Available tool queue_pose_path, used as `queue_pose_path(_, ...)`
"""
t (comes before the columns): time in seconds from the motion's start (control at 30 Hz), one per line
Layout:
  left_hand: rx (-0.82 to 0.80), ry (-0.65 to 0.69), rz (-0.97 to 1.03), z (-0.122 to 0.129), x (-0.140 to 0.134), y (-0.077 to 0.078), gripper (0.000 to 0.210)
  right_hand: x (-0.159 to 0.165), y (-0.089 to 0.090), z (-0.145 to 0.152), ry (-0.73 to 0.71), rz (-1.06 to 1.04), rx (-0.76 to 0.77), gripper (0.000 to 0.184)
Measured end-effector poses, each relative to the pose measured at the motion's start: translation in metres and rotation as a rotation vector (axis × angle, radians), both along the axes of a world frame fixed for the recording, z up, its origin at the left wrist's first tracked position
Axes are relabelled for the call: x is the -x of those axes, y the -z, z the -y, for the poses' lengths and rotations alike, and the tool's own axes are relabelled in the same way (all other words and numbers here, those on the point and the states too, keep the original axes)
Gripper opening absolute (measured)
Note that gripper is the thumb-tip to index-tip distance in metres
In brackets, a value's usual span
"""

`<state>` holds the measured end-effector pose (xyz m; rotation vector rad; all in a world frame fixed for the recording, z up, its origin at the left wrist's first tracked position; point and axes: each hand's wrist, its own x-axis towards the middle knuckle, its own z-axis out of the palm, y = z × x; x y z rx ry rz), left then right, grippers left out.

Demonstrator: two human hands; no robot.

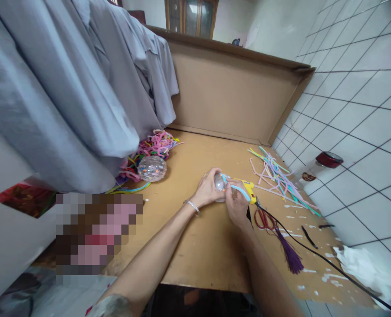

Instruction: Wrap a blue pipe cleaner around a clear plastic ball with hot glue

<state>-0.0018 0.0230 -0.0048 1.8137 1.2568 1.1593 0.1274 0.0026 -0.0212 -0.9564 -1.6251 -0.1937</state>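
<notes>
My left hand (206, 190), with a bracelet at the wrist, is closed around a small clear round ball (219, 181) that has coloured specks. Against the ball's right side, my right hand (237, 206) pinches a light blue pipe cleaner (241, 192); one end curves out past the knuckles and another stretch lies along the top of the ball. Just behind the right hand lies a yellow glue gun (250, 189), partly hidden by it. Scissors with red handles (264, 219) rest to the right of that hand, their blades mostly out of sight.
A larger clear ball (152, 168) sits by a heap of mixed pipe cleaners (155, 144) at left, under hanging grey cloth (116, 75). At right are loose pastel pipe cleaners (274, 174), a red-lidded jar (327, 163), a purple tassel (290, 253), a black cord (314, 254) and white tissue (363, 268).
</notes>
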Motion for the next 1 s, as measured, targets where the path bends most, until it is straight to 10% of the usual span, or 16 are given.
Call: queue_pose_path(1.0,-0.099,0.035,-0.090,-0.0009,0.0026,0.0037,0.053,0.0009,-0.0019,0.0008,-0.027,-0.025,0.006,0.017)
